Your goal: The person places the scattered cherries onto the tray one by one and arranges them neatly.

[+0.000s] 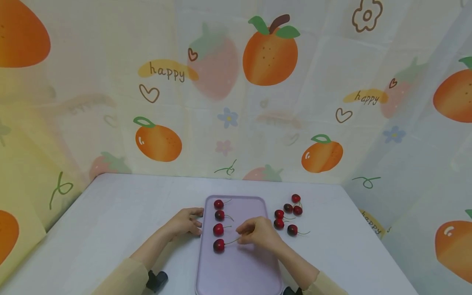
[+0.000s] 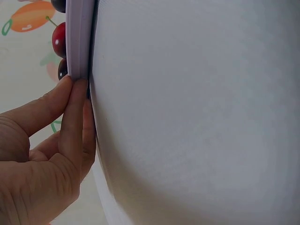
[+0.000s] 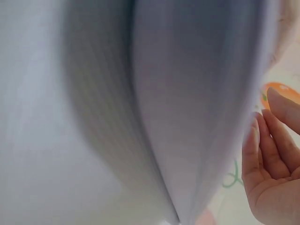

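Observation:
A light purple tray (image 1: 250,266) lies on the table, with several dark red cherries in a column along its left side. My left hand (image 1: 186,222) is at the tray's left edge. In the left wrist view, the thumb and forefinger of that hand (image 2: 56,145) pinch the tray's rim (image 2: 80,42). My right hand (image 1: 259,233) hovers over the tray, its fingertips by the stem of the nearest cherry (image 1: 219,245). In the right wrist view, the thumb and fingers of this hand (image 3: 272,164) are bent loosely and apart, with nothing visible between them.
Several loose cherries (image 1: 279,214) with stems lie on the white table (image 1: 332,254) to the right of the tray. A fruit-printed cloth (image 1: 228,135) hangs behind the table and along its sides.

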### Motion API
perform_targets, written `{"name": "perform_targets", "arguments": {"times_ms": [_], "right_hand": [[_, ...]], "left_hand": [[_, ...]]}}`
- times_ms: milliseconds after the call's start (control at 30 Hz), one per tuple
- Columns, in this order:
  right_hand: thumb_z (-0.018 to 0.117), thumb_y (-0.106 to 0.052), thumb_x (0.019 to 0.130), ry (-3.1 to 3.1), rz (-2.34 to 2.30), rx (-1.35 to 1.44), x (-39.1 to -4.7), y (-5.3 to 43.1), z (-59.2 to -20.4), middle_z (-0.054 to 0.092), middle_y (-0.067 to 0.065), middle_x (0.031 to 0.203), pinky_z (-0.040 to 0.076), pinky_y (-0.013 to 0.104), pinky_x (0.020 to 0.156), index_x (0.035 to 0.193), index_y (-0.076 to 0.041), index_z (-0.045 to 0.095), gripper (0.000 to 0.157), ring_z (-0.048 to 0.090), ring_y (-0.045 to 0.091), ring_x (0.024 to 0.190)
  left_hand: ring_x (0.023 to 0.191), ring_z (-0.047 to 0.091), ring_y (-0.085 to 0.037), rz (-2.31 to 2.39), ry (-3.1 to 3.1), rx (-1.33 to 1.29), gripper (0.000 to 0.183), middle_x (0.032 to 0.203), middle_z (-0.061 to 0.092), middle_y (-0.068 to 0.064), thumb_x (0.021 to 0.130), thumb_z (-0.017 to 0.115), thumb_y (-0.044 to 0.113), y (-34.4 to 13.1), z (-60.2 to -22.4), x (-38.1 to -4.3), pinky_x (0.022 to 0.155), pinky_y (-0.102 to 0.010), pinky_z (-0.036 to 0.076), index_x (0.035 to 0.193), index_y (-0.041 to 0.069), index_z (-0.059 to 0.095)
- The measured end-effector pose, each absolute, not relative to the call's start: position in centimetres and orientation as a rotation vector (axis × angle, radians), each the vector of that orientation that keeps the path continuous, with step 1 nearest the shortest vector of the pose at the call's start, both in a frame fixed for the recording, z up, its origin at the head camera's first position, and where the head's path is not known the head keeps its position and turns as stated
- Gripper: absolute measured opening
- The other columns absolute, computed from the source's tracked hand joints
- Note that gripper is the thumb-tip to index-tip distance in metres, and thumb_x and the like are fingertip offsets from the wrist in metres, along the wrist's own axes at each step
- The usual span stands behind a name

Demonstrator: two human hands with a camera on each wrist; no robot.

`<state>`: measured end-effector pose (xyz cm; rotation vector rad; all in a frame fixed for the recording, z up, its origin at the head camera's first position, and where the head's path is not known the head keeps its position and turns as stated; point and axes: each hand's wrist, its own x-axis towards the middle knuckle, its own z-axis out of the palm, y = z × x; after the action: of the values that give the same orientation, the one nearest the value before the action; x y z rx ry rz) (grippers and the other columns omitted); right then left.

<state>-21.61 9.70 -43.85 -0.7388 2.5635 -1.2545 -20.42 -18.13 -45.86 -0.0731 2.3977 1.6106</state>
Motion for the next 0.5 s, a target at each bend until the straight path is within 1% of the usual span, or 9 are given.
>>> {"name": "perform_targets", "arguments": {"times_ms": [167, 367, 500], "right_hand": [[0.085, -0.016, 0.073, 2.602, -1.243, -0.698, -21.9, 10.3, -43.4, 0.078, 0.009, 0.087, 0.054, 0.016, 0.065, 0.093, -0.007, 0.079, 0.023, 0.069, 0.008, 0.076], [0.085, -0.017, 0.072, 2.614, -1.293, -0.629, -22.3, 11.2, -43.1, 0.079, 0.009, 0.089, 0.053, 0.018, 0.066, 0.093, -0.010, 0.079, 0.022, 0.070, 0.006, 0.076], [0.085, -0.017, 0.073, 2.604, -1.335, -0.597, -22.6, 12.2, -42.9, 0.079, 0.010, 0.091, 0.053, 0.017, 0.068, 0.094, -0.009, 0.079, 0.023, 0.070, 0.008, 0.079]], "left_hand": [[0.097, 0.067, -0.019, 1.603, 2.405, -0.071, 0.076, 0.140, 0.053, -0.027, 0.073, 0.075, -0.009, -18.1, -45.9, -20.4, 0.078, -0.034, 0.062, 0.143, -0.007, 0.045], [0.096, 0.066, -0.019, 1.603, 2.401, -0.070, 0.075, 0.140, 0.053, -0.027, 0.073, 0.074, -0.009, -18.1, -45.8, -20.4, 0.078, -0.033, 0.062, 0.143, -0.007, 0.045], [0.095, 0.066, -0.018, 1.604, 2.399, -0.072, 0.075, 0.140, 0.053, -0.027, 0.073, 0.074, -0.009, -18.1, -45.8, -20.4, 0.078, -0.033, 0.062, 0.143, -0.007, 0.045]]}}
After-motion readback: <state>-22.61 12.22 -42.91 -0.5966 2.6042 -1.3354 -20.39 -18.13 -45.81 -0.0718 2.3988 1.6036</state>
